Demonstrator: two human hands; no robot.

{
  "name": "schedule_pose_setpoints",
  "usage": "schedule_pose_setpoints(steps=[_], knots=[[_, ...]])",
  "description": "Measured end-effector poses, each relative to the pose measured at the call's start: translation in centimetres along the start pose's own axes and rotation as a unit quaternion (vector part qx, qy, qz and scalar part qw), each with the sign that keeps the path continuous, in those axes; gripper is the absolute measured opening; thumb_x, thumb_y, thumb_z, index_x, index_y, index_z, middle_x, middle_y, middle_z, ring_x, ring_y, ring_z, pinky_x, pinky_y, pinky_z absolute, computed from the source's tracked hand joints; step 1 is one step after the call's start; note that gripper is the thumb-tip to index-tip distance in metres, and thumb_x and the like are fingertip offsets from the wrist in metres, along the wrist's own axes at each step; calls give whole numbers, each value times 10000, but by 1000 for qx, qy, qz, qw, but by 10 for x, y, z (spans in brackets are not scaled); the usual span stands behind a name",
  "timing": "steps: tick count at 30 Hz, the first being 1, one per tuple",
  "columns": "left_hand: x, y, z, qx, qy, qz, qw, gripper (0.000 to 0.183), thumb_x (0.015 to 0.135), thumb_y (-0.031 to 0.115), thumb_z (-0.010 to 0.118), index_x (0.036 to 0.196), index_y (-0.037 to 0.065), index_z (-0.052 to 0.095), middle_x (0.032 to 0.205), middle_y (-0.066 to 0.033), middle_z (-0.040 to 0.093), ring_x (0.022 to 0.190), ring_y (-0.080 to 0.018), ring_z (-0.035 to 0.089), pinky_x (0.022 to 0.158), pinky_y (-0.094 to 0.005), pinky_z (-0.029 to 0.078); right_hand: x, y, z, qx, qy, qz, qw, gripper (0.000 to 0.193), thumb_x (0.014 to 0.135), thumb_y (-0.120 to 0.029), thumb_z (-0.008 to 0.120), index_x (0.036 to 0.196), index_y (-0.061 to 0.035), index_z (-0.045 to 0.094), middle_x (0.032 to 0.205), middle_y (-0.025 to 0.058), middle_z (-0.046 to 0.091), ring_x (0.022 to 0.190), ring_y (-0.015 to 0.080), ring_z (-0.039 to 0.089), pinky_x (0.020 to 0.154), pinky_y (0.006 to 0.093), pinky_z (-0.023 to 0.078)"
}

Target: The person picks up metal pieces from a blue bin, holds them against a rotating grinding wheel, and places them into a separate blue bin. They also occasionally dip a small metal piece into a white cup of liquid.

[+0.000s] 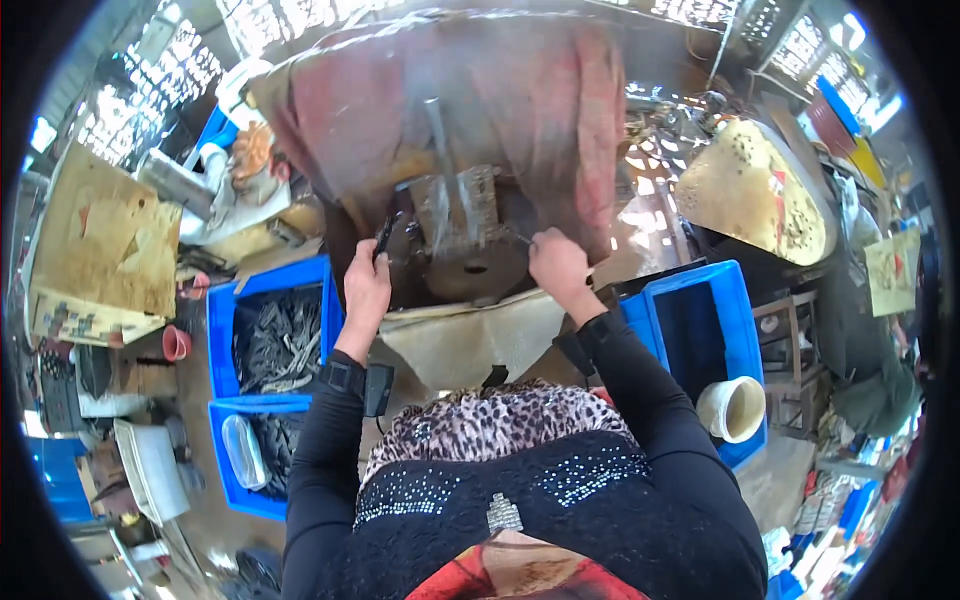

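My left hand (368, 292) is closed around a slim black piece (384, 236) that points up and away from me; its kind is unclear. On the other side, my right hand (560, 266) is closed, with a thin metal piece (520, 236) poking out of the fingers to the left. Between the hands sits a dark machine with a grimy block (455, 207) and a flat dark surface with a round hole (476, 268). A worn red cloth (540, 120) hangs over and around the machine. Pale sheeting (475, 345) is draped along its near edge.
On the left, a blue crate (215, 345) holds many grey strip-like pieces, with another blue crate (222, 470) nearer. To the right, a blue bin (742, 300) has a cream bucket (742, 410) at its near end. A worn board (755, 190) stands at far right.
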State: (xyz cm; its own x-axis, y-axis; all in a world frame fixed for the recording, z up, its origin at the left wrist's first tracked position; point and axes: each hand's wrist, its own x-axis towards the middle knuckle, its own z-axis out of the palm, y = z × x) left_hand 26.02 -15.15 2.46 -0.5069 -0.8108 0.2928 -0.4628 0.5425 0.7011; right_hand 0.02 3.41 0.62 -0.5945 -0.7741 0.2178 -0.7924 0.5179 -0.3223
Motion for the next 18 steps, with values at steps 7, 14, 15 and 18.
schedule_pose_setpoints(steps=[7, 14, 15, 18], knots=[[-9, -1, 25, 107, 11, 32, 994, 208, 914, 86, 550, 1120, 55, 534, 955, -226, 652, 879, -436, 623, 768, -512, 488, 36, 10, -7, 209, 21, 2, 978, 148, 863, -169, 592, 807, -49, 656, 799, 153, 632, 781, 324, 653, 671, 418, 504], [-4, 14, 24, 123, -16, -5, 992, 453, 901, 38, 550, 1340, 117, 473, 1040, -227, 644, 940, -416, 622, 793, -462, 502, 101, -34, -55, 714, -208, 95, 662, 101, 865, -52, 606, 937, -28, 673, 712, -31, 550, 585, 72, 481, 477, 228, 355], [-4, 15, 23, 125, -13, -9, 992, 453, 901, 38, 550, 1340, 117, 473, 1040, -227, 644, 940, -416, 622, 793, -462, 502, 102, -36, -55, 713, -213, 93, 661, 101, 865, -52, 606, 937, -28, 673, 712, -31, 550, 585, 72, 481, 477, 228, 355], [0, 18, 21, 109, -3, 57, 992, 501, 895, 17, 525, 1358, 209, 502, 991, -180, 634, 852, -404, 623, 724, -476, 516, 103, -40, -53, 799, -240, 86, 545, 150, 900, -120, 605, 1009, -28, 654, 766, -15, 559, 526, 41, 391, 428, 197, 269]])
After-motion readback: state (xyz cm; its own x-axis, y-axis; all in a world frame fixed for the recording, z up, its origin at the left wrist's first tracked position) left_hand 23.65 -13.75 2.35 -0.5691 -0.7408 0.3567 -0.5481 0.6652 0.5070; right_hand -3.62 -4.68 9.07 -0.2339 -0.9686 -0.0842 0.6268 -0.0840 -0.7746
